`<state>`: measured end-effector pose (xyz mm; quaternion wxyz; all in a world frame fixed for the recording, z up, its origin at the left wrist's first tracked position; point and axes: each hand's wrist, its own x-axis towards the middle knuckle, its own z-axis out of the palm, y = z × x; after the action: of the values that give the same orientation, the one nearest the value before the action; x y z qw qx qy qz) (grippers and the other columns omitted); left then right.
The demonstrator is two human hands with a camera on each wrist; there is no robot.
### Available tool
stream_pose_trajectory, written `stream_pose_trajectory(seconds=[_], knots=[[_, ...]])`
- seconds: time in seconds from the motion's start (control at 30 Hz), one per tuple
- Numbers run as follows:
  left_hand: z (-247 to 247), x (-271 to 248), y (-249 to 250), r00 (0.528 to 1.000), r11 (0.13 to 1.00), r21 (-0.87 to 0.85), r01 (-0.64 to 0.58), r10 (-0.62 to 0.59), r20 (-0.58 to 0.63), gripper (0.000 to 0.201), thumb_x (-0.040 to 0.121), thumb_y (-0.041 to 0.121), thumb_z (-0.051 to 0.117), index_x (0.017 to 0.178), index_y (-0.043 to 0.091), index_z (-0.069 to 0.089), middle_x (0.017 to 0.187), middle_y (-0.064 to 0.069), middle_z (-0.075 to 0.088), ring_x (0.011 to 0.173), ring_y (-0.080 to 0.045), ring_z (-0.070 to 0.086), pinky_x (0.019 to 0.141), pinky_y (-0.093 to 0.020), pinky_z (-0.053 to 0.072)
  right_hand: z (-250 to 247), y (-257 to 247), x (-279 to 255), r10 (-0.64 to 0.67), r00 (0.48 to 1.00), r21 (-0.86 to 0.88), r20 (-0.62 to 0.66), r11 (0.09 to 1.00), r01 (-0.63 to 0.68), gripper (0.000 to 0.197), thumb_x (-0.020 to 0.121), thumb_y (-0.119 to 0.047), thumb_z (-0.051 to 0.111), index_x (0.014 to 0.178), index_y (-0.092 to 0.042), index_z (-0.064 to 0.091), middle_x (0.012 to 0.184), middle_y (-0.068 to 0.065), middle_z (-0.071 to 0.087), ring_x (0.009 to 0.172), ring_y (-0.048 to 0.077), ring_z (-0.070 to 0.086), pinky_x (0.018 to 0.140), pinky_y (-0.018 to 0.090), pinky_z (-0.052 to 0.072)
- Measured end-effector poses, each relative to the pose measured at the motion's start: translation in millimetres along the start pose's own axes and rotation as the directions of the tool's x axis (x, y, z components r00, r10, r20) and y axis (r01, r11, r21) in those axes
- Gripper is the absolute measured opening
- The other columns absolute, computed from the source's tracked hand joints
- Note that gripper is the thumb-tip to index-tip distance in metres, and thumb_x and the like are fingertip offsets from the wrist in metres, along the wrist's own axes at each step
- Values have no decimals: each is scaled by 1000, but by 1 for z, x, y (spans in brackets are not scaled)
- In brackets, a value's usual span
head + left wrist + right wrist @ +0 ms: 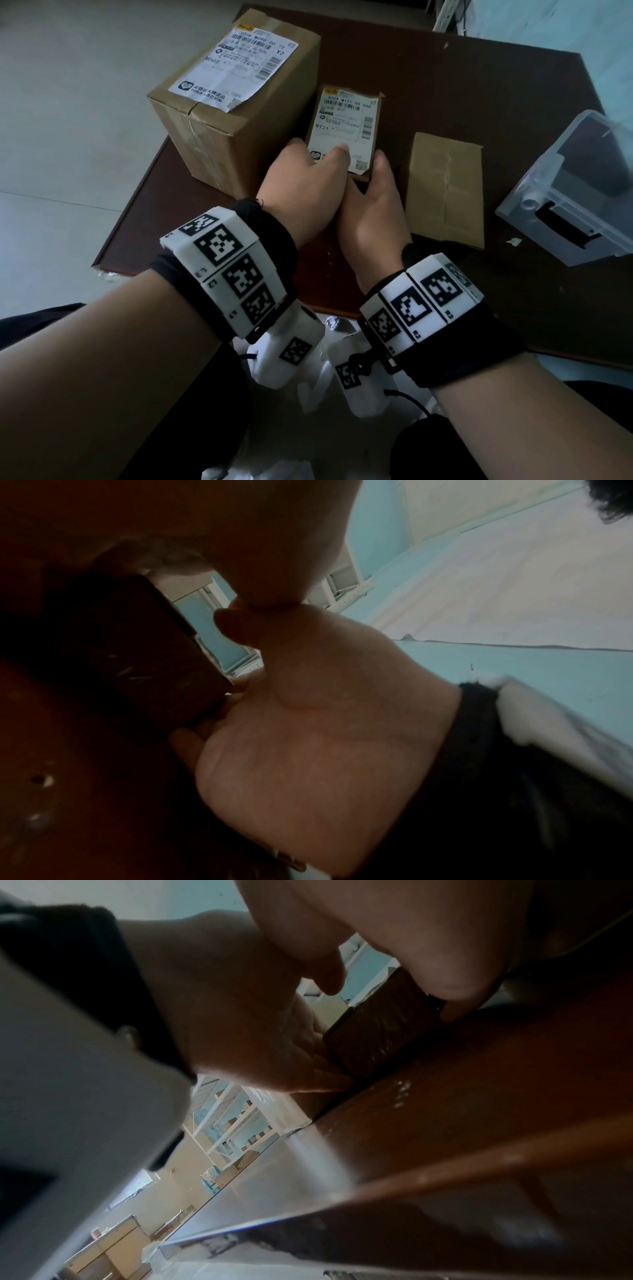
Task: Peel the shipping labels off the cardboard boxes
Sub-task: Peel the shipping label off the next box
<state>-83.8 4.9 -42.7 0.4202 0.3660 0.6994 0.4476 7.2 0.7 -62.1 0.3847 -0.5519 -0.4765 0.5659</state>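
Beside the big carton [236, 113] on the worktop [513, 102], I see my left hand [301, 185] and right hand [373, 209] both gripping the small box [359, 173], its shipping label [342, 126] facing up.

Big box [236, 113]: brown, taped seam, upright, far-left on bench [513, 102]; white label [236, 65] on top, near-right corner lifted. Small box [346, 137]: flat, centre, just right of big box; label [342, 126] covers top, far-right corner torn. Flat box [445, 188]: right of small box, bare top, tape residue.
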Motion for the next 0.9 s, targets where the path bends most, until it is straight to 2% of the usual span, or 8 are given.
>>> stream_pose_trajectory(seconds=[0.1,0.2,0.4,0.5,0.63,0.73,0.8,0.9], knots=[[-1,0,-1,1000,1000,3,-12,12,-3,28,98,30,56,120,15,63,118,2,72,108,-16,69,96,-38,58,0,0,-2,-7,1000,35,0,999,7,57,111,-21,57,164,-23,36,145,-5,65,130,10,65,112,36,56],[-3,-2,-2,1000,1000,5,-27,27,-3,26,96,27,55,117,15,65,114,4,74,103,-15,71,91,-37,60,3,0,-2,1,1000,60,4,998,-1,61,110,-20,59,166,-23,33,146,-3,65,132,14,64,114,42,55],[-5,-7,2,998,998,9,-66,66,-11,29,89,26,54,112,14,67,110,5,75,99,-15,72,88,-39,62,6,3,-1,-19,1000,76,-1,997,19,77,104,-24,65,170,-23,25,151,-4,63,138,15,61,116,47,53],[-5,-9,3,998,998,-2,-59,59,-23,27,90,25,54,112,14,65,110,5,74,99,-15,71,88,-39,61,4,-1,-4,-22,1000,73,9,997,21,80,105,-24,65,172,-24,21,153,-5,62,138,15,61,114,46,54],[-4,-14,8,996,998,-13,-69,68,-54,31,85,28,54,110,13,66,107,6,74,96,-14,71,87,-39,61,5,-3,-8,-40,999,86,-1,996,40,79,102,-23,65,170,-19,25,146,0,67,132,17,67,110,47,57],[-3,-18,12,994,997,3,-78,78,-81,29,86,28,55,108,12,65,103,4,73,92,-16,70,81,-38,61,3,-6,-11,-51,999,87,-1,995,51,77,103,-20,64,170,-16,25,145,1,68,129,17,68,104,39,61],[-2,-21,14,992,997,-2,-82,82,-92,28,86,28,56,108,12,64,103,3,72,91,-17,69,73,-33,57,-1,-9,-15,-62,998,73,13,995,61,73,107,-15,60,171,-17,23,147,1,67,129,16,68,100,30,61],[-1,-27,16,990,996,1,-94,94,-108,26,88,27,57,108,11,62,99,2,70,85,-17,66,67,-29,48,-5,-12,-21,-63,998,84,30,995,61,80,108,-16,60,173,-25,13,153,0,62,134,16,64,111,40,57]])
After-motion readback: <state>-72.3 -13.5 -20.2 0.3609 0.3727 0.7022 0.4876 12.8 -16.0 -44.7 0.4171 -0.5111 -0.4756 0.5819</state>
